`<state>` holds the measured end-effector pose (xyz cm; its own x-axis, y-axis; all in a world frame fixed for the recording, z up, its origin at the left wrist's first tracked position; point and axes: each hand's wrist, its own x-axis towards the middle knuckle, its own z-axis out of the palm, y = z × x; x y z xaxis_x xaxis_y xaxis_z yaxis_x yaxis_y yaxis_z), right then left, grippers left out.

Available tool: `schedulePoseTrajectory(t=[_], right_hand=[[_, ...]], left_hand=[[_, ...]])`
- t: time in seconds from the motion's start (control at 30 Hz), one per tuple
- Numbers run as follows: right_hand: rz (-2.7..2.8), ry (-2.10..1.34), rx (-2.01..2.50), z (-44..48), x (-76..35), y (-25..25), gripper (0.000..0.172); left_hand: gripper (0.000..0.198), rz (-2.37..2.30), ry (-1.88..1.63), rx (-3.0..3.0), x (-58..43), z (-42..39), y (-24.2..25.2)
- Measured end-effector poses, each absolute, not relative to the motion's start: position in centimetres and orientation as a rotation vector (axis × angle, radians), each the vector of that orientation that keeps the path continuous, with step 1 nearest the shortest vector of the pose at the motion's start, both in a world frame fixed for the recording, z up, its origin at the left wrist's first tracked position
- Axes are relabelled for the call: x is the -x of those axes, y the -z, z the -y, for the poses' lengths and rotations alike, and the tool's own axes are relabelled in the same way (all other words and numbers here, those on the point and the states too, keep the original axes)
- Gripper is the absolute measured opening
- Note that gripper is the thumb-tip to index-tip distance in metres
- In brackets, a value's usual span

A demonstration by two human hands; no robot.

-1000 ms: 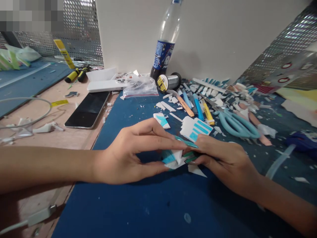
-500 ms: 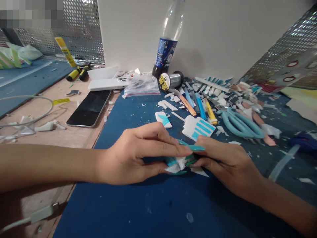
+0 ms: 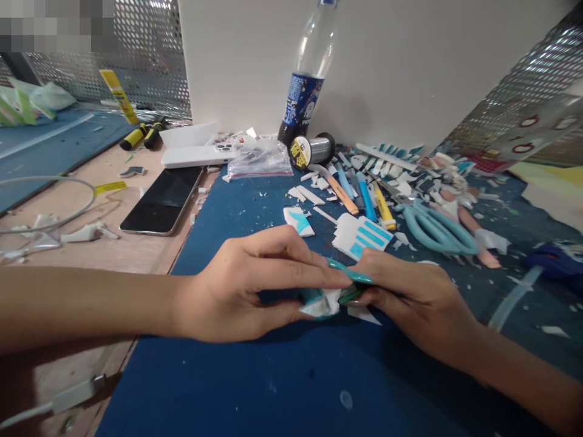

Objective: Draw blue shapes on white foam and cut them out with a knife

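Observation:
Thumb and fingers of my left hand (image 3: 255, 285) are closed on a small white and light-blue piece (image 3: 322, 302), just above the blue mat (image 3: 255, 382). Close against it on the right, my right hand (image 3: 410, 291) is closed in a pinch. A dark and green bit shows at its fingertips, but what it grips is mostly hidden. Long teal nails cover part of the contact. A pointed white scrap (image 3: 364, 314) lies below the right fingertips. Beyond the hands are a flat white piece with blue stripes (image 3: 364, 235) and a smaller white and blue piece (image 3: 299, 221).
Light-blue scissors (image 3: 437, 227), an orange-handled tool (image 3: 341, 194) and a yellow-handled tool (image 3: 384, 206) lie by a scrap pile at the back right. Behind stand a wire spool (image 3: 312, 152) and a bottle (image 3: 304, 103). A black-screened phone (image 3: 161, 200) lies left.
The whole view has shifted slightly. Both hands keep nearly the same pose around the white and light-blue piece, with only a small shift at the fingertips.

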<state>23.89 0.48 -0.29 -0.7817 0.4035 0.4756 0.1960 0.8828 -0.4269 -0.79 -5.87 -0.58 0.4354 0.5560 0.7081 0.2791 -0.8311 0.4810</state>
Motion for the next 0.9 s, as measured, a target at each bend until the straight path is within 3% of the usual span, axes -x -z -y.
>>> schedulePoseTrajectory(t=[0.5, 0.9], right_hand=[[2.489, -0.343, 0.446, -0.70, -23.70, -0.08, 0.013], [2.455, -0.459, 0.436, -0.34, -23.07, -0.34, 0.022]], left_hand=[[0.025, -0.736, -1.367, -2.373, 0.74, 5.76, 0.51], [0.022, -0.776, -1.313, -2.385, 0.49, 5.99, 0.54]])
